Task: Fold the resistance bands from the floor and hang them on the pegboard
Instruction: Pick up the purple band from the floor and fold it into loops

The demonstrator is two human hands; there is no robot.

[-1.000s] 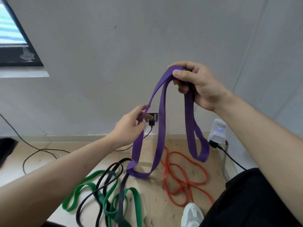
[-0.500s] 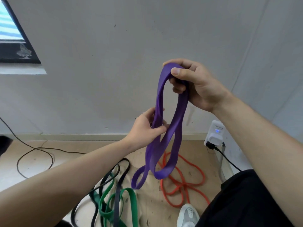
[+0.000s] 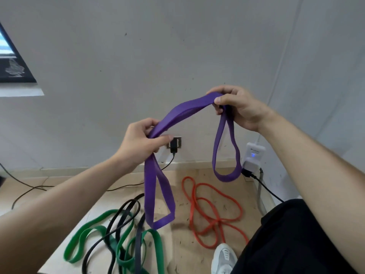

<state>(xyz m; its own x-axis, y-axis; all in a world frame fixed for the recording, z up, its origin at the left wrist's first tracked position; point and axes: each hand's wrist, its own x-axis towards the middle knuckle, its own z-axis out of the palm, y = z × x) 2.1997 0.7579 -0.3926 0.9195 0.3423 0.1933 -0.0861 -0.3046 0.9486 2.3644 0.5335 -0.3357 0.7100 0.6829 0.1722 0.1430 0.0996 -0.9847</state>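
A wide purple resistance band (image 3: 185, 111) stretches between my two hands in front of the wall. My left hand (image 3: 140, 140) grips it at the lower left, and a long loop hangs from there to just above the floor. My right hand (image 3: 240, 107) pinches it higher at the right, with a shorter loop dangling below. On the floor lie a green band (image 3: 94, 230), a black band (image 3: 126, 212) crossing over it, and a thin orange band (image 3: 209, 214). No pegboard is in view.
A grey wall fills the background, with a socket and black plug (image 3: 174, 145) behind my left hand. A white adapter (image 3: 253, 155) with a black cable sits at the right. My white shoe (image 3: 224, 258) and black trouser leg (image 3: 296, 238) are bottom right. A cable (image 3: 27, 186) trails left.
My hands have moved apart: the left slid down and left along the purple band, the right shifted right and lower. The band now spans between them, with one loop hanging from each hand.
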